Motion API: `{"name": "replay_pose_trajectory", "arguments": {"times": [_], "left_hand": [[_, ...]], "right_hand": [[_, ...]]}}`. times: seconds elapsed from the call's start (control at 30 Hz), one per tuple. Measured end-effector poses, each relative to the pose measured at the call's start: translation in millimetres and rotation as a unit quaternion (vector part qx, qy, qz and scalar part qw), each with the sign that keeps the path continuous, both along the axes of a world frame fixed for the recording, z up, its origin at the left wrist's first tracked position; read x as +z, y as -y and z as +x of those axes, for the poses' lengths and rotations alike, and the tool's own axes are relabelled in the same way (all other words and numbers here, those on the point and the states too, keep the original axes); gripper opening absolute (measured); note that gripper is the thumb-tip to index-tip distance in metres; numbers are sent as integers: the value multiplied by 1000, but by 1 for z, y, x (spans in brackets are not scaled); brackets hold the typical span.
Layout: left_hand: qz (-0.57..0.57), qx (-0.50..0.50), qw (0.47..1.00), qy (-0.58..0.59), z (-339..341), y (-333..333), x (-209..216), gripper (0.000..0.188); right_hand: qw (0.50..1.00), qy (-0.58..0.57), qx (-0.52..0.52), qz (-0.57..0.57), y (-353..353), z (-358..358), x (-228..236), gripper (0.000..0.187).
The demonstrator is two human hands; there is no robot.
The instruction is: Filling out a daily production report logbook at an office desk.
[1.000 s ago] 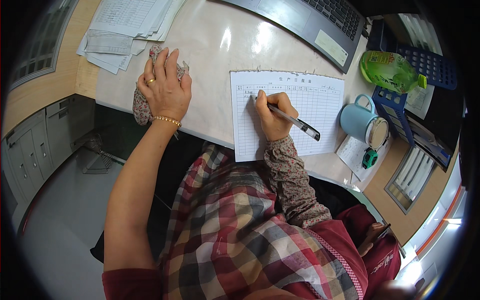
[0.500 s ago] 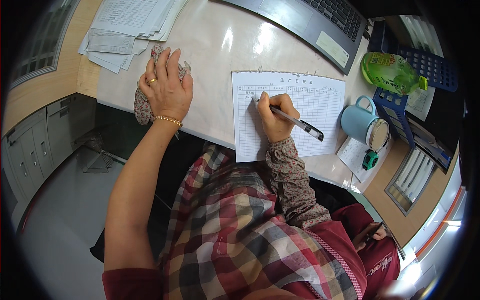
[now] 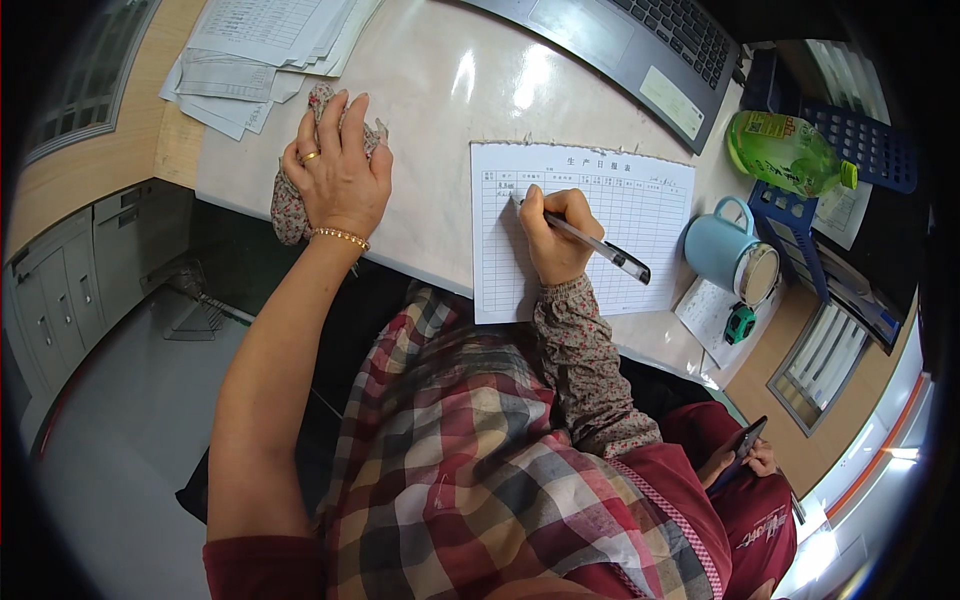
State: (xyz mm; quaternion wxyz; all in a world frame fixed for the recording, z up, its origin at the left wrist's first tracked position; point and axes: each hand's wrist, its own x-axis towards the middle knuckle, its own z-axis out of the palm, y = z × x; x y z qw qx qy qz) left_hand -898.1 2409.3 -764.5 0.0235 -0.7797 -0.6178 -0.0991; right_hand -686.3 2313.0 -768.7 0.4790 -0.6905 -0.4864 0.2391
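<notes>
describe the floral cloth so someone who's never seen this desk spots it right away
Start at the pale desk and find the paper pile at its far left. Just below it in the picture, a crumpled cloth lies partly under the left hand. Its red floral print sets it apart from the papers; unlike the similar worn sleeve cover, it lies on the desk.
</notes>
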Motion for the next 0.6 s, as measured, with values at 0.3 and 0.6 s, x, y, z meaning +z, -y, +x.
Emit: {"name": "replay_pose_trajectory", "arguments": {"times": [0.3, 0.6], "left_hand": [[12, 0, 1000, -4, 17, 7, 19, 53], [-9, 11, 1000, -5, 61, 24, 66, 50]], "right_hand": [[1000, -24, -14, 7, 10, 18, 18, 27], [964, -196, -159, 87, 25, 85, 74, 28]]}}
